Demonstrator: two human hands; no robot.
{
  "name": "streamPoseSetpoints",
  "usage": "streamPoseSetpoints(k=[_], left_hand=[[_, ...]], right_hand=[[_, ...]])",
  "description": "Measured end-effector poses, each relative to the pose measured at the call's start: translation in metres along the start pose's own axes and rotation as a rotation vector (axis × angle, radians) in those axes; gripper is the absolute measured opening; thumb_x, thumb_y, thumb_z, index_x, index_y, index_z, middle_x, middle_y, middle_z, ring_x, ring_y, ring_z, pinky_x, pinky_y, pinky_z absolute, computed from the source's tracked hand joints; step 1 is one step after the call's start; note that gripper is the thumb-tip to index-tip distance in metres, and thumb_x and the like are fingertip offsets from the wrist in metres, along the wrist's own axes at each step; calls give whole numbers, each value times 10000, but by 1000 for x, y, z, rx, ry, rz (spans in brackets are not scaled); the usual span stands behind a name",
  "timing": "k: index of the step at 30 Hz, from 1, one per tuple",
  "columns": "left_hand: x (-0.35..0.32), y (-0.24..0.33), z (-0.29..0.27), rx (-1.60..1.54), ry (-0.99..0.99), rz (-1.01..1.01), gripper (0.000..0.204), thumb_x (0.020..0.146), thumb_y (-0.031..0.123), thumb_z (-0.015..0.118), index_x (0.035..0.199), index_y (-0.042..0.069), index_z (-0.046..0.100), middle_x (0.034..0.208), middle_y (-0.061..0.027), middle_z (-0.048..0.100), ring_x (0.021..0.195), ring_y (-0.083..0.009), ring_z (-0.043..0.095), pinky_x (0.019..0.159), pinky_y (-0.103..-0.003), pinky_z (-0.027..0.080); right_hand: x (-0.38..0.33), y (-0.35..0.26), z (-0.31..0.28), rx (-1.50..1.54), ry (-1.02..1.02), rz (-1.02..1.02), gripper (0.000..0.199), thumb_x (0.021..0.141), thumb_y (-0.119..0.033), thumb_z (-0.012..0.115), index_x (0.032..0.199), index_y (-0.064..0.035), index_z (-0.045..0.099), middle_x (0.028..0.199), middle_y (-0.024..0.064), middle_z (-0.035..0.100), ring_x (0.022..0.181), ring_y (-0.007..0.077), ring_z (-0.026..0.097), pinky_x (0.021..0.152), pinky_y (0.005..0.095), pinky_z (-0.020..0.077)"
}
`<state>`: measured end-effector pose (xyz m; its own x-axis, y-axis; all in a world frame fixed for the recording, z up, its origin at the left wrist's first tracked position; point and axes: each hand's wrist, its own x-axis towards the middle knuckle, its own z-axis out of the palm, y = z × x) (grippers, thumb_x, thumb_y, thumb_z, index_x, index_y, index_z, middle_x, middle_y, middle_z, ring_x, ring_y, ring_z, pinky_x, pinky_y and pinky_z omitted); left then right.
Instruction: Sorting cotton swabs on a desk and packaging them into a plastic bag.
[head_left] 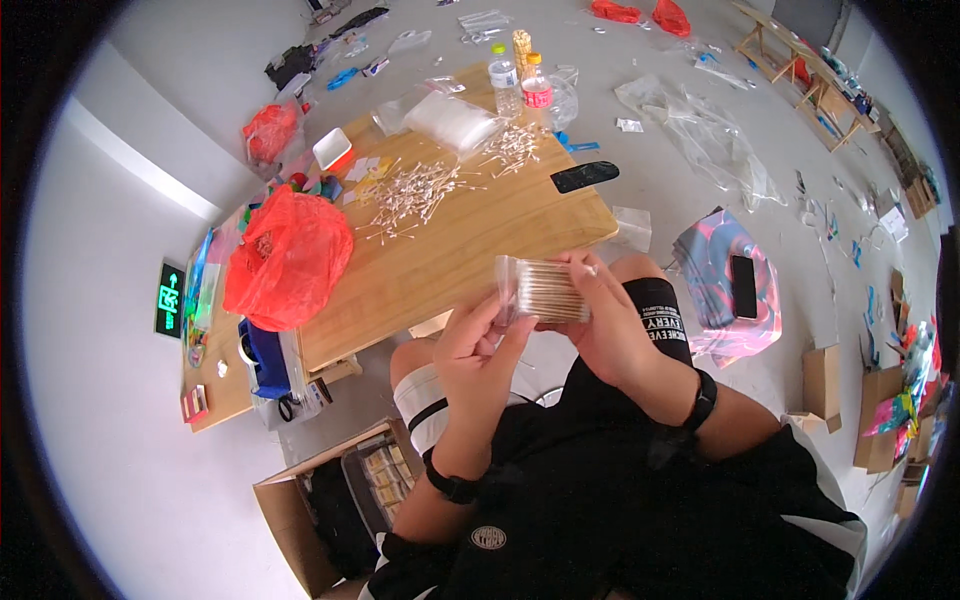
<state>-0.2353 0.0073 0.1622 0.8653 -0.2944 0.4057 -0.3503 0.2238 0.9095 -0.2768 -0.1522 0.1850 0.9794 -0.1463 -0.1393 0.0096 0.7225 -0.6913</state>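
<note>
grey floor, wooden table [470, 250] — both hands [480, 350] [600, 320] pinch a swab bag [545, 290].

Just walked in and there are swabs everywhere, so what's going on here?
A seated person holds a small clear bag of cotton swabs in both hands, left hand and right hand gripping it above their lap. More loose cotton swabs lie scattered on the wooden table, beside a red plastic bag.
</note>
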Motion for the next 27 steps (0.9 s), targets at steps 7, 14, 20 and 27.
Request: streamPoseSetpoints(k=[7,14,20,27], left_hand=[[-1,0,7,158,64,13,466,849,-97,738,1301,-69,625,1315,-172,577,1159,-229,618,955,-328,531],[-2,-11,3,-34,-89,20,540,858,-29,757,1368,-49,582,1439,-192,497,1297,-252,530,1006,-354,499],[1,-4,8,-117,-96,56,553,894,3,725,1406,-52,524,1531,-222,400,1410,-309,434,1093,-410,469],[1,-16,-8,-102,-172,76,581,902,16,725,1442,-13,512,1550,-241,380,1424,-326,417,1091,-420,468]], right_hand=[[1,11,-7,-195,-63,-140,304,1096,-323,463,1287,-86,464,1209,69,608,1033,149,632,874,351,556],[1,8,-10,-136,-116,-195,301,1097,-306,461,1288,-74,457,1155,63,610,1022,139,627,893,338,550],[-1,10,-11,-178,-144,-154,247,1105,-279,431,1264,-94,464,1144,60,613,999,162,634,847,371,535],[3,6,-18,-223,-167,-187,297,1093,-322,466,1254,-72,461,1157,62,598,986,151,639,814,351,575]])
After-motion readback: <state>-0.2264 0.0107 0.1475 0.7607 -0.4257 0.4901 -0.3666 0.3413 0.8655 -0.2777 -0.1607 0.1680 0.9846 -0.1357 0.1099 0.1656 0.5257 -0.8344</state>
